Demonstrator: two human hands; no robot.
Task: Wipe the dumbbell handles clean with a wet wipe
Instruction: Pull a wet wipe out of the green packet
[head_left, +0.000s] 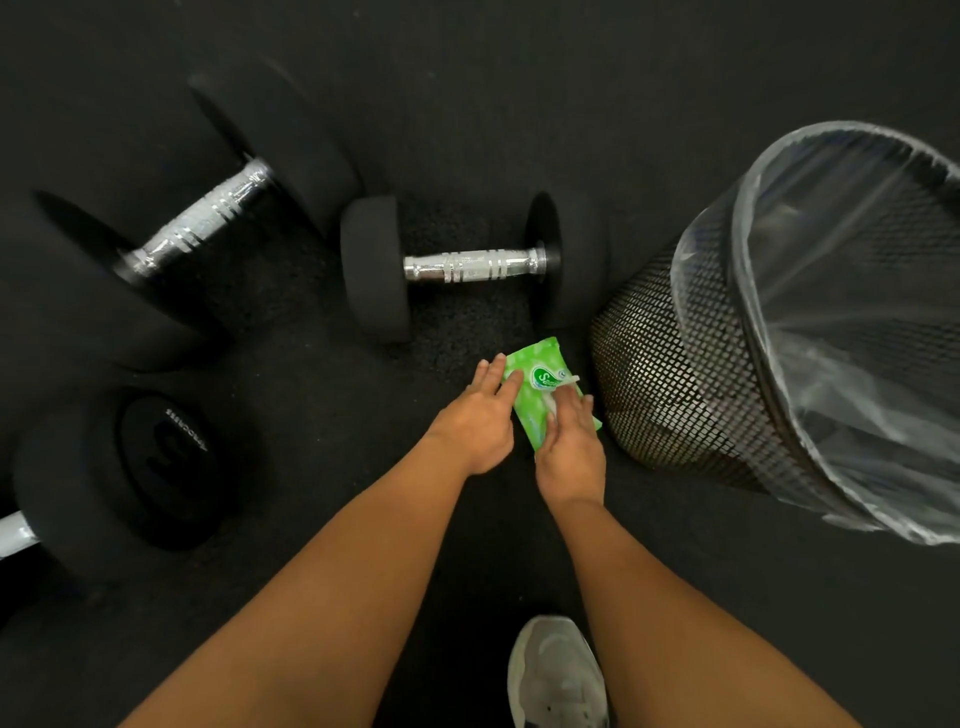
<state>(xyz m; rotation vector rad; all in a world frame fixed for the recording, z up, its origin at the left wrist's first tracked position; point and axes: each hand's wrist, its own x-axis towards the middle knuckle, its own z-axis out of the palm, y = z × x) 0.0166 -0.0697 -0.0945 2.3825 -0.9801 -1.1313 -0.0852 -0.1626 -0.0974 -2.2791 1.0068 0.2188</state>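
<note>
Left grip (480, 428), fingers spread flat, presses glossy green plastic wipe packet (530, 364); right grip (569, 447) apparently pinches soft white wipe (551, 409). Knurled chrome dumbbell handle (470, 266) beyond.

Green pack (537, 358), white wipe (551, 410) protruding, dumbbell (470, 265) behind

Dark rubber floor (467, 78). On it: large dumbbell (202, 223) upper left, small dumbbell (467, 265) centre, third dumbbell (156, 467) lower left (cut by frame edge). Green wipe packet (535, 384) near mesh bin (675, 374); grey shoe (558, 675) nearest.
</note>
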